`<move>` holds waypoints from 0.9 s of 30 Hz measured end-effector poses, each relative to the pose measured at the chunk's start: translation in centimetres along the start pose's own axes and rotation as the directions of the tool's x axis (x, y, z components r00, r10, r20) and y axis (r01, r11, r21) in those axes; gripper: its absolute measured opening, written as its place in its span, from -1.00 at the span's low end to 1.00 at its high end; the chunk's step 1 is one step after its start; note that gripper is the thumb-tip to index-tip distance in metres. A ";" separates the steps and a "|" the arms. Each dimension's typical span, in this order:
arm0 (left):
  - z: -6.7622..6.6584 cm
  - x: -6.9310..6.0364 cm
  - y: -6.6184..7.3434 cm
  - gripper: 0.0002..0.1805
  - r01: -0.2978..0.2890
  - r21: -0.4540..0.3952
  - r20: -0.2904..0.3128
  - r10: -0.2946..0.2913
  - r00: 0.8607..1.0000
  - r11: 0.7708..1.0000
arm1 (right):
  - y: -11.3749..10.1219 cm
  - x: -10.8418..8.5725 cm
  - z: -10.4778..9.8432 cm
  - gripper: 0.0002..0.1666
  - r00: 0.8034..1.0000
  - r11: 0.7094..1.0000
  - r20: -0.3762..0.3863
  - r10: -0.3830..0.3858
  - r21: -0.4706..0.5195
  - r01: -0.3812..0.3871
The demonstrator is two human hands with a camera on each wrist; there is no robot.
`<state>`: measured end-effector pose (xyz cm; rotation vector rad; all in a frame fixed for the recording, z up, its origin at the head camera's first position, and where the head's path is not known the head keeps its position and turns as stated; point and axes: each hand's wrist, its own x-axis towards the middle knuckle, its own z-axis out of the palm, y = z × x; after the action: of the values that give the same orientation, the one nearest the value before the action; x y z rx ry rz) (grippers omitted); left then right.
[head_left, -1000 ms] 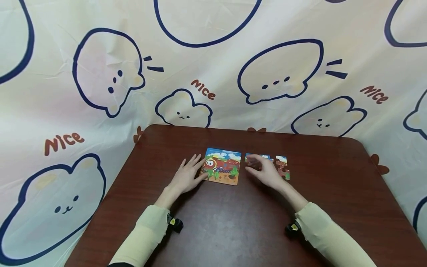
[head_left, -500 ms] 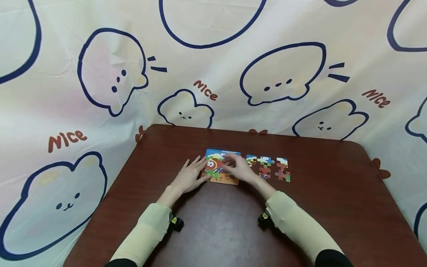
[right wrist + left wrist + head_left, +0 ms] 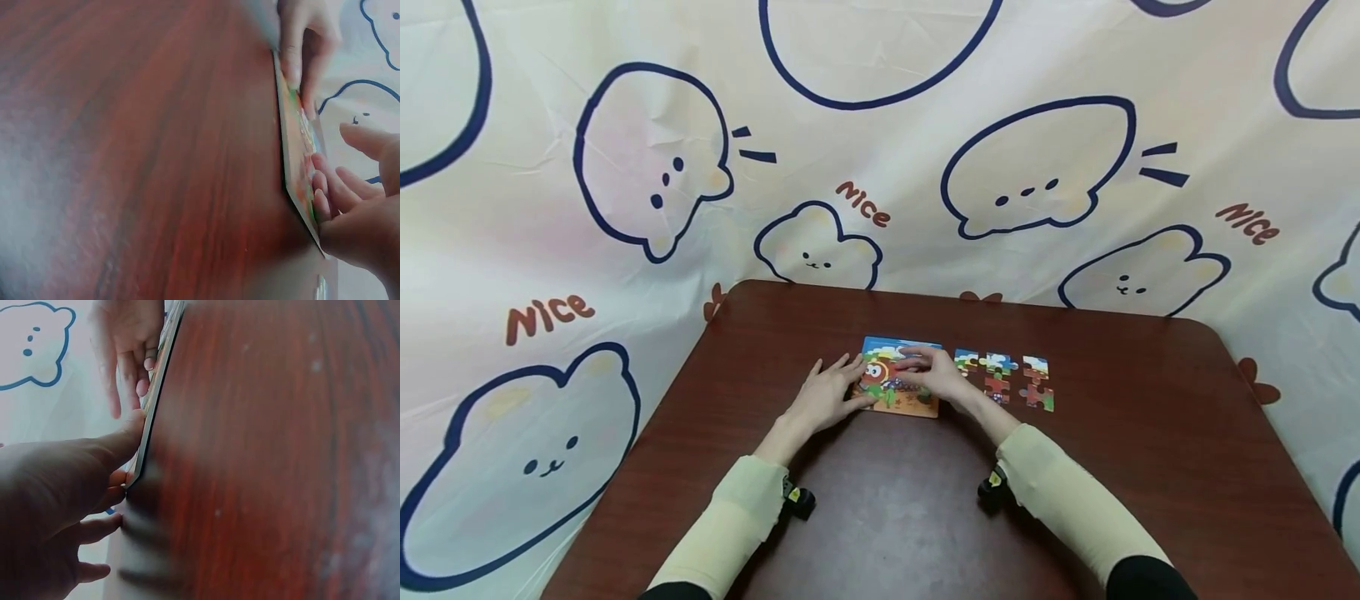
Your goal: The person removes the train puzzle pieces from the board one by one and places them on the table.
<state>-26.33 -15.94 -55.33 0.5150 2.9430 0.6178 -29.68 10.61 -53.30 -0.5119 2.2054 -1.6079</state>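
Observation:
The square puzzle board [image 3: 917, 405] lies flat on the table, printed with a red cartoon creature under a blue sky. At its left edge my left hand [image 3: 820, 400] keeps its fingers spread and fairly straight. Its thumb touches the board's near rim in the left wrist view. Over the right half of the board is my right hand [image 3: 942, 377], covering part of the picture. In the right wrist view its fingertips [image 3: 320, 184] touch the board's surface while the thumb stands apart. I see no piece between them.
Several loose jigsaw pieces [image 3: 997, 389] lie right of the board on the brown table [image 3: 880, 517]. A cloth [image 3: 895, 150] with cartoon drawings hangs behind the table's far edge. Each wrist carries a small black camera [image 3: 800, 502].
My right hand has moved left from the loose pieces onto the board, uncovering those pieces. Over the last half second its fingers have spread slightly. My left hand stays at the board's left edge.

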 end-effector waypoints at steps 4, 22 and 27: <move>0.9 0.6 -0.8 0.01 -0.012 0.044 -0.018 0.013 1.000 0.999 | -0.1 -0.3 -0.2 -0.42 1.000 1.000 -0.025 0.000 -0.026 -0.001; -0.8 -0.7 1.1 -0.03 -0.013 0.001 -0.049 0.013 0.999 1.000 | -1.7 0.9 0.4 -0.43 0.991 0.991 0.000 0.132 -0.010 -0.132; 0.8 0.3 -0.6 -0.02 -0.013 0.008 -0.067 0.013 0.998 1.000 | -1.0 0.8 1.3 -0.48 0.998 0.996 -0.029 0.061 -0.066 -0.063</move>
<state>-26.64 -16.00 -56.32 0.5247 3.0080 0.6373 -29.65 8.88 -52.75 -0.4382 2.2780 -1.5227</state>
